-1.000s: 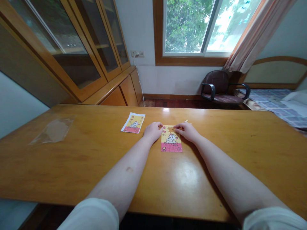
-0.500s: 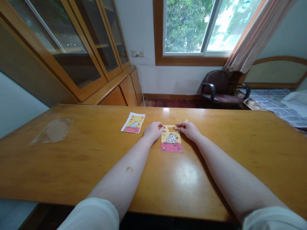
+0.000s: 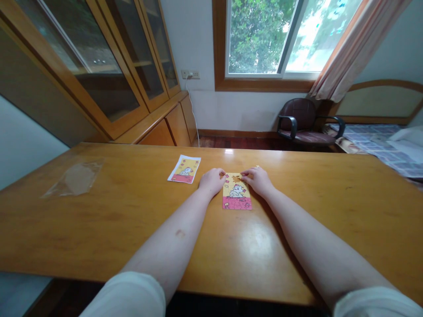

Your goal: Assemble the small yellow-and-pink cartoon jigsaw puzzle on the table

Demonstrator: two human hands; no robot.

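A small jigsaw puzzle (image 3: 237,202), yellow above and pink below with a white cartoon animal, lies flat on the table. An irregular gap near its top shows the wood beneath. At the puzzle's upper left corner, my left hand (image 3: 213,181) is closed, thumb and fingers pinching the edge. My right hand (image 3: 258,179) is at the upper right, fingertips closed on what looks like a puzzle piece beside the gap; the fingers hide most of it. Just behind that hand, a loose puzzle piece (image 3: 257,166) partly shows.
Left of the puzzle lies a white-bordered picture card (image 3: 185,169) with the same design. A clear plastic bag (image 3: 77,178) rests farther left on the wooden table (image 3: 132,211). Beyond the table are a glass-door cabinet (image 3: 145,103) and an armchair (image 3: 299,119).
My right hand has shifted slightly left and lower at the gap, its fingers more bunched. My left hand stays at the puzzle's corner. The view has tilted very slightly.
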